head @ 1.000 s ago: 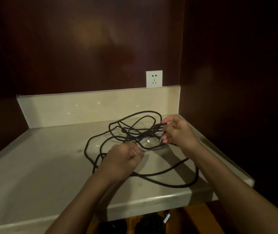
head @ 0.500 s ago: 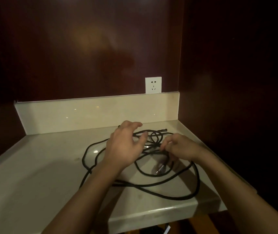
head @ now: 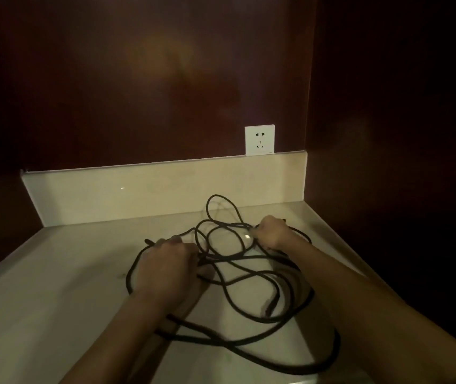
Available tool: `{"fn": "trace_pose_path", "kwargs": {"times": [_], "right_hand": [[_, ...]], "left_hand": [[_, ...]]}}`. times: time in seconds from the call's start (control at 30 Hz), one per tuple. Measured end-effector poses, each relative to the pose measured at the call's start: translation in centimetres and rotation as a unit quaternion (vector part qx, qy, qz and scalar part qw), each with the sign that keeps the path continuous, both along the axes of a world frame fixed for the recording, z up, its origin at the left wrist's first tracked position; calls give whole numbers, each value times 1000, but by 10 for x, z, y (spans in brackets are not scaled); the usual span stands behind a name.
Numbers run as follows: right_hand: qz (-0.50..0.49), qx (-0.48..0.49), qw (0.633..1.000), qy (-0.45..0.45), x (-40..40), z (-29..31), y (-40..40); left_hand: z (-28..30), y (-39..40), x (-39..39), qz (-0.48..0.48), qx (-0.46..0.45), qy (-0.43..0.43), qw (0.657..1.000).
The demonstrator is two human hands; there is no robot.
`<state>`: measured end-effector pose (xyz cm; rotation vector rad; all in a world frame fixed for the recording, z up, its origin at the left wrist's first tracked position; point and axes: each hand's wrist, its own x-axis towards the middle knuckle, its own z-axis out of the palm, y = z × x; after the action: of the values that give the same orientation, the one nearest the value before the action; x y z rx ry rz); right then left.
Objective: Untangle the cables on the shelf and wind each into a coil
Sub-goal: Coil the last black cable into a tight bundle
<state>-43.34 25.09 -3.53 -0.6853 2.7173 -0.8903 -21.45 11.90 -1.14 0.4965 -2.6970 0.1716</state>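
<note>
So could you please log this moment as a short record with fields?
surface: pale shelf in a dark wood niche
cables: black cables in a loose tangle on the shelf, none coiled
left hand: left hand grips strands at the tangle's left side
right hand: right hand grips strands at its far right
plug: one connector end lies free near the middle
wall: white socket with nothing plugged in

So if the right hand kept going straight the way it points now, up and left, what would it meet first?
Probably the raised loop of the black tangled cable, just beyond the right hand, which grips a strand. Past that stands the cream stone backsplash. Depth is hard to judge.
</note>
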Motion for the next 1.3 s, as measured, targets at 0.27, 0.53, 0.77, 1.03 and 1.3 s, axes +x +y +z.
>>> {"fn": "trace_pose_path", "kwargs": {"times": [0.27, 0.53, 0.77, 1.03, 1.3], "right_hand": [[72, 64, 995, 24, 4, -7, -2], [4, 40, 997, 64, 10, 10, 25], [-26, -429, 898, -94, 17, 54, 86], [165, -405, 898, 51, 92, 111, 100], [227, -226, 903, 286, 138, 131, 75]], "left_hand": [[-8, -26, -8, 92, 13, -5, 996], [-7, -20, -16, 94, -2, 31, 995], [-7, -13, -21, 82, 1, 52, 995], [29, 31, -15, -61, 49, 216, 973], [107, 69, 43, -293, 75, 486, 820]]}}
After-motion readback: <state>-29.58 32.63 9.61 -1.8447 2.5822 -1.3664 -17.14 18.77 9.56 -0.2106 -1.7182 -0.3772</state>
